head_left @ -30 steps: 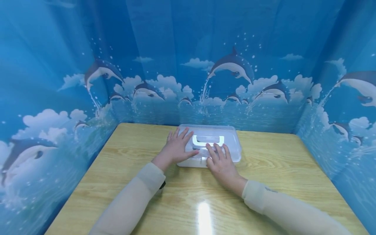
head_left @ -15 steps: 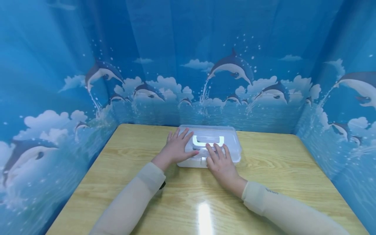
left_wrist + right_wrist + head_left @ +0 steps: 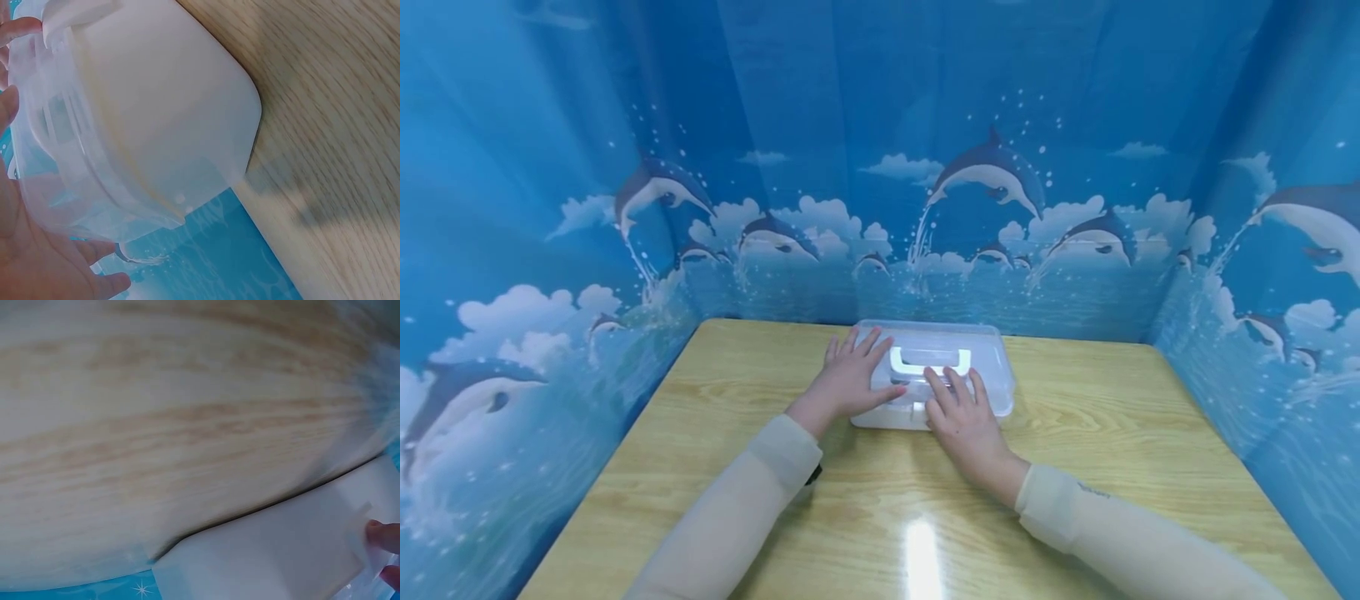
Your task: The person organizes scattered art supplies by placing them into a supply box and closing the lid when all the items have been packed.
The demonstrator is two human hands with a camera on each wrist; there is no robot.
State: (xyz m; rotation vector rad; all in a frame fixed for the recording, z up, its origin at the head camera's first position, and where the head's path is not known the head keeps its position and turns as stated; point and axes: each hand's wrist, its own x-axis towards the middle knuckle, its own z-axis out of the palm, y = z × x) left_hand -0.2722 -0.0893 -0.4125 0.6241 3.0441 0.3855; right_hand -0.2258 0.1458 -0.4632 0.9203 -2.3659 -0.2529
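Observation:
A translucent lidded plastic box (image 3: 988, 350) with a white carry handle (image 3: 897, 360) lies shut at the back of the table. My left hand (image 3: 847, 381) rests on the left part of the lid, fingers spread and straight, thumb toward the front. On the front right, my right hand (image 3: 967, 429) lays its fingertips on the lid by the handle. Its thumb touches the front latch (image 3: 362, 534), as the right wrist view shows. The left wrist view shows the box's white front wall (image 3: 169, 100) and the latch at the upper left.
The box stands on a wood-grain table (image 3: 1097, 417) near its back edge. Blue curtains (image 3: 820, 108) printed with dolphins and clouds enclose the back and both sides. Light glares off the table (image 3: 922, 558) in front of the box.

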